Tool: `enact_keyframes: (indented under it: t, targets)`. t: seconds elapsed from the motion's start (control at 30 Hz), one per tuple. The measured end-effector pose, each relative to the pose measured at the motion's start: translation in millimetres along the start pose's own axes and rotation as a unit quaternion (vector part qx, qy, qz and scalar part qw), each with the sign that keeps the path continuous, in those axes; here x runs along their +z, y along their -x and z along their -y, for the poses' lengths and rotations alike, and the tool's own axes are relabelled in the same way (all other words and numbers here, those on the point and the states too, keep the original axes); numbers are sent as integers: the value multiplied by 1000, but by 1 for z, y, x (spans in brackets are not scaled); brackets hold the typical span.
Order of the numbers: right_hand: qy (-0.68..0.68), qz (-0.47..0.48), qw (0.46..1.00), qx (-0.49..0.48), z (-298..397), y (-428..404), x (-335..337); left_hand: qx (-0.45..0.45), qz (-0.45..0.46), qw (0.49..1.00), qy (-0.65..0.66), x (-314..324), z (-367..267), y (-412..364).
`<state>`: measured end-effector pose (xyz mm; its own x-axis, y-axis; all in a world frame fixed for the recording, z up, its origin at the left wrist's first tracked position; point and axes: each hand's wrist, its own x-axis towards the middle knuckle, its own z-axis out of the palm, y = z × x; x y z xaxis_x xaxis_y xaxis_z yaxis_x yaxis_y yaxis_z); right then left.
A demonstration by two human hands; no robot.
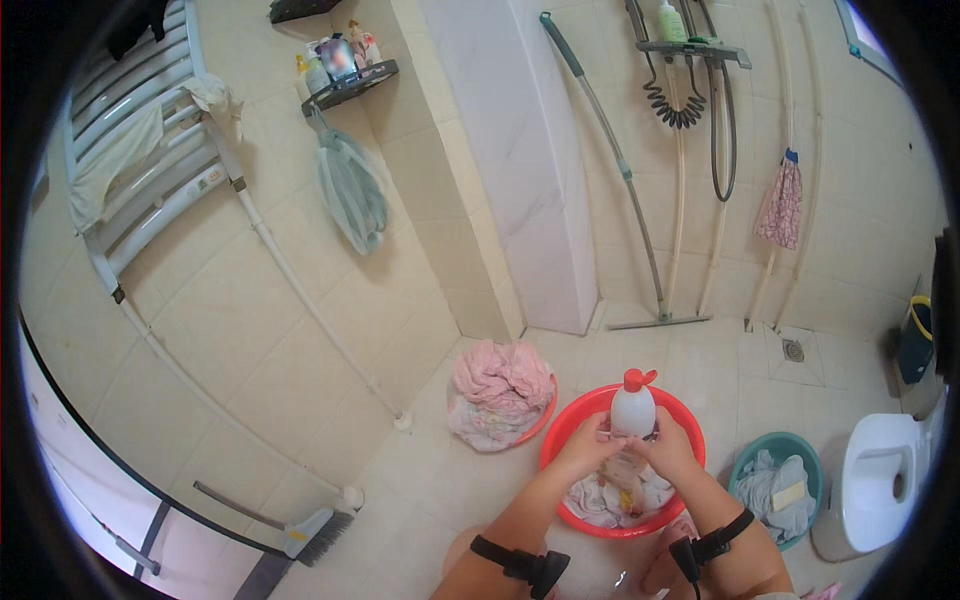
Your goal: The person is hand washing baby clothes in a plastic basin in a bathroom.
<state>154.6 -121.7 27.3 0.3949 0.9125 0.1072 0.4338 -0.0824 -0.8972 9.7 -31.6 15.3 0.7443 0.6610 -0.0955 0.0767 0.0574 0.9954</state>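
Note:
Both of my hands grip a white plastic bottle (632,411) above a red basin (550,435). The bottle's red flip cap (639,379) is up, its lid raised to the right. My left hand (589,448) wraps the bottle's left side, and my right hand (670,448) wraps the right side. Fingers cover much of the lower bottle. Inside the basin, below my wrists, lies white patterned cloth (592,499), with a small yellow patch showing on it. My forearms hide part of the basin's rim.
Pink and white cloth (502,382) is heaped in another red container at the left. A green basin (817,465) holds grey cloth and a soap bar (788,496), beside a white toilet (862,487). A squeegee (634,202) leans on the wall; a broom (322,534) lies lower left.

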Motion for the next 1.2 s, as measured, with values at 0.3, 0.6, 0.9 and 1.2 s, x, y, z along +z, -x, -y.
enact_keyframes:
  t: [0.3,0.6,0.9,1.2]
  targets:
    - [30,26,999,7,5,-5,7,51,-47,983,-169,-13,1,-11]
    - [31,30,997,-70,-9,-12,16,31,-55,979,-193,-14,-10,-4]
    - [35,51,991,-117,-14,-25,8,43,-110,957,-266,-15,9,-21]
    - [-7,-55,990,-130,26,-10,-13,7,-125,878,-463,14,-21,-10]
